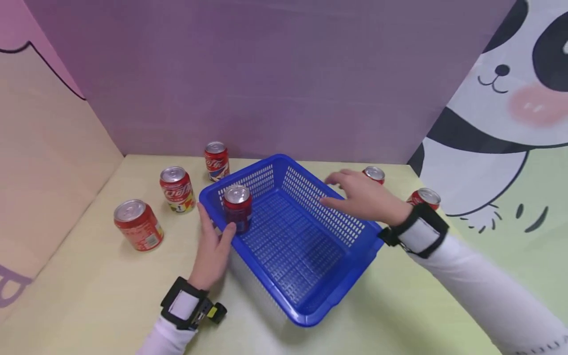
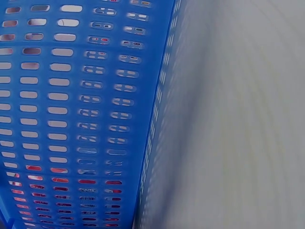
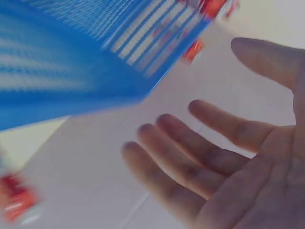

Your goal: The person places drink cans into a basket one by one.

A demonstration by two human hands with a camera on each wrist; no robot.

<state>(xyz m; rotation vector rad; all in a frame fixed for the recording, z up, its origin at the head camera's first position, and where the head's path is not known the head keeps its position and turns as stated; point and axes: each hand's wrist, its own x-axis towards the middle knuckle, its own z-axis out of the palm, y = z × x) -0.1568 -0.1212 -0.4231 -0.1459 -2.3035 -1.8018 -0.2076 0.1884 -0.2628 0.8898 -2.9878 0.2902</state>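
A pale desk lies beneath the blue basket, which has a red can upright inside its left end. The left hand pinches the basket's left rim, thumb over it; the right hand, fingers spread wide, hovers by the far-right side. Three cans stand left of the basket, two more cans right.

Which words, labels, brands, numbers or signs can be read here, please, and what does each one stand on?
"1", it seems: low on the middle can of the three at left.
White script on that can and the far can: too small to read surely.
Print and barcode on the near can: too small.
Can in basket: unreadable.
Marks on the right sleeve: too small.
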